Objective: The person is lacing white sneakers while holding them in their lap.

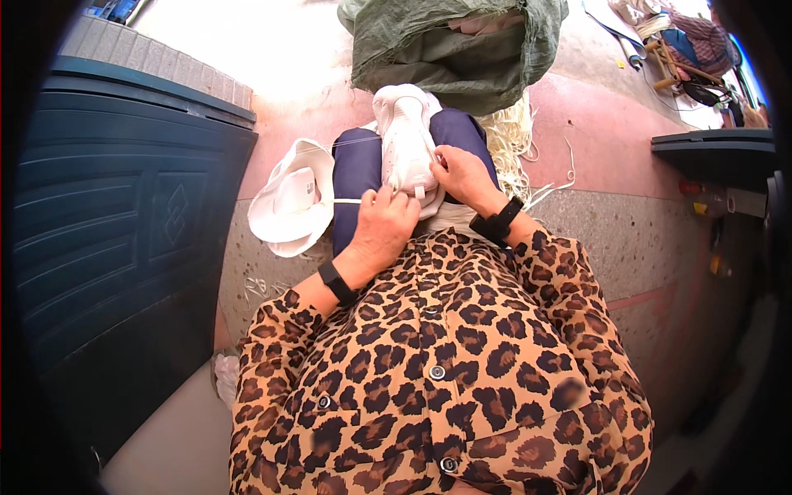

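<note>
The shoe (pixel 404 140) lies between left grip (pixel 384 224), pinching strip (pixel 346 200), and right grip (pixel 469 177), closure unclear.

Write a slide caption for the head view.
Left hand pinching a flat white lace, right hand on a white sneaker between dark blue trouser legs, near a crumpled green woven sack.

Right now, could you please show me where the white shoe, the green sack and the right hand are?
White shoe (pixel 406 140): head view, middle of its body.
Green sack (pixel 381 49): head view, left wall.
Right hand (pixel 468 176): head view, back of it.
</note>
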A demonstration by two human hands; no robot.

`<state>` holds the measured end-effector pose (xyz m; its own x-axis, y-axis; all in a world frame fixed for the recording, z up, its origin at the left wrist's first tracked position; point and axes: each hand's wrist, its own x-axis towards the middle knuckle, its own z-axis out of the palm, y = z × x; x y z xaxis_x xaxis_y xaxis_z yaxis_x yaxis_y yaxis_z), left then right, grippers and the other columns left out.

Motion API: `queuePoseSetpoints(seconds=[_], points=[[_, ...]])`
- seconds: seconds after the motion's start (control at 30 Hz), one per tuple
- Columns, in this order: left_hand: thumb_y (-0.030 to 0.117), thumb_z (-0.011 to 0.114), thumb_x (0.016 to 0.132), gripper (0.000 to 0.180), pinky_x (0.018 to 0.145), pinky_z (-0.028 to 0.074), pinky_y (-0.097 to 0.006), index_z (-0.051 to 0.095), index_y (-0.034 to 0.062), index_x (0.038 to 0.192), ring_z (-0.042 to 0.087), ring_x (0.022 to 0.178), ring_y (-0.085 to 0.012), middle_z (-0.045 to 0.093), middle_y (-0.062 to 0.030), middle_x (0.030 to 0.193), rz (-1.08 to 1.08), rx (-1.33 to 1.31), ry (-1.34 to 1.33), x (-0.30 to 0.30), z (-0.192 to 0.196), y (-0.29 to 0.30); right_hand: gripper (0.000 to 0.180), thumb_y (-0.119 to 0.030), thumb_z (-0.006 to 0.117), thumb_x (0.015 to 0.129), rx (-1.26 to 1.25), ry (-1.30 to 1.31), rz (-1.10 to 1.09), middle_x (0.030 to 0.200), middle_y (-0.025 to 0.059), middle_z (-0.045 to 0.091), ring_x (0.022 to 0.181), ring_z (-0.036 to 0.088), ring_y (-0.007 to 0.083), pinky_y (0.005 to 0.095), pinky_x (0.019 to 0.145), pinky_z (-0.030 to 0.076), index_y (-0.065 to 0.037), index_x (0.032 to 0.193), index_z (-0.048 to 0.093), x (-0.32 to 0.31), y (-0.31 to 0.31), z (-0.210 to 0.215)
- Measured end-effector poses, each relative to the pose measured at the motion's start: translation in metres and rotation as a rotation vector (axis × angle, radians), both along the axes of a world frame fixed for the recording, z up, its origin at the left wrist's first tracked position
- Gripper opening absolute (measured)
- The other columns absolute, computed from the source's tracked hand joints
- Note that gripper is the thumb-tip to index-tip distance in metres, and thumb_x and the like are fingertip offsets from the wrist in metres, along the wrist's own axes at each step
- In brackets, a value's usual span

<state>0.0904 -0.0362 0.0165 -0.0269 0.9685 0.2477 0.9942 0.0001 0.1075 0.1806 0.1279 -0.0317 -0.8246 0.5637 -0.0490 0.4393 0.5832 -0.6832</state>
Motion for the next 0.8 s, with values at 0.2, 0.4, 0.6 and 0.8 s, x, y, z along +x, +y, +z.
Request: queuePoseSetpoints(seconds=[0.2,0.4,0.6,0.8], points=[[0.015,0.053,0.069,0.011,0.063,0.036,-0.031,0.051,0.0088,0.078,0.048,0.076,-0.0197,0.050,-0.0041,0.073,0.082,-0.015,0.134,-0.015,-0.025,0.033,0.023,-0.022,0.053,0.076,-0.071,-0.089,0.087,0.079,0.0178,0.059,0.077,0.057,0.0340,0.0409,0.068,0.044,-0.002,0.085,0.058,-0.011,0.010,0.010],[0.017,0.053,0.069,0.012,0.063,0.038,-0.031,0.051,0.0067,0.074,0.048,0.073,-0.0198,0.051,-0.0052,0.070,-0.089,-0.019,0.150,-0.007,-0.043,0.026,0.020,-0.016,0.056,0.074,-0.012,0.105,0.079,0.081,0.0139,0.057,0.080,0.055,0.0298,0.0375,0.071,0.044,-0.003,0.089,0.060,-0.017,0.011,0.012],[0.009,0.054,0.069,0.013,0.064,0.040,-0.031,0.053,0.0038,0.080,0.048,0.078,-0.0239,0.052,-0.0082,0.080,-0.048,-0.071,-0.146,-0.020,-0.020,0.016,0.020,-0.014,0.060,0.071,0.193,0.249,0.305,0.085,0.0109,0.055,0.088,0.051,0.0300,0.0376,0.075,0.043,-0.008,0.091,0.062,-0.062,0.018,0.002],[0.002,0.056,0.069,0.028,0.075,0.043,-0.038,0.052,0.0001,0.097,0.050,0.084,-0.0311,0.051,-0.0158,0.092,0.109,0.080,-0.452,-0.010,-0.014,-0.007,0.011,-0.014,0.061,0.070,0.196,0.014,0.550,0.084,0.0095,0.056,0.085,0.051,0.0284,0.0370,0.075,0.042,-0.009,0.080,0.063,-0.081,0.034,0.008]])
